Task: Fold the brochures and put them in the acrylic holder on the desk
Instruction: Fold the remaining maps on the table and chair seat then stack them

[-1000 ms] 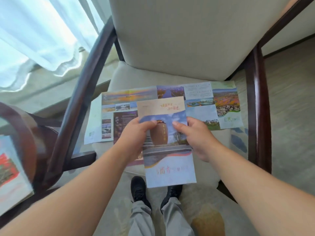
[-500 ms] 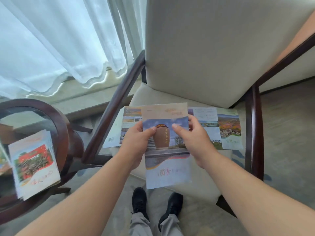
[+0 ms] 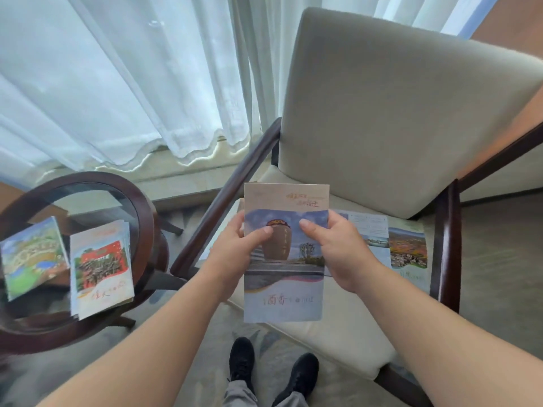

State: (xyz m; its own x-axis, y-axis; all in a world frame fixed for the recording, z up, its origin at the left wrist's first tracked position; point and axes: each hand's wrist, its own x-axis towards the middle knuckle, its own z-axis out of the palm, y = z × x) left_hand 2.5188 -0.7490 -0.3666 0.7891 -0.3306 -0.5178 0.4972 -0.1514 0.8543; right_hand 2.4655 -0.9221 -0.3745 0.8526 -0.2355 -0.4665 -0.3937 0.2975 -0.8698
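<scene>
Both hands, left hand and right hand, pinch the folded brochure by its side edges, thumbs on the cover. It hangs upright above the near edge of the armchair seat, where an unfolded brochure lies to the right.

Unfolded brochure lay flat on the armchair seat; round glass-top side table carried a red-cover stack just beside a green-cover brochure.
</scene>
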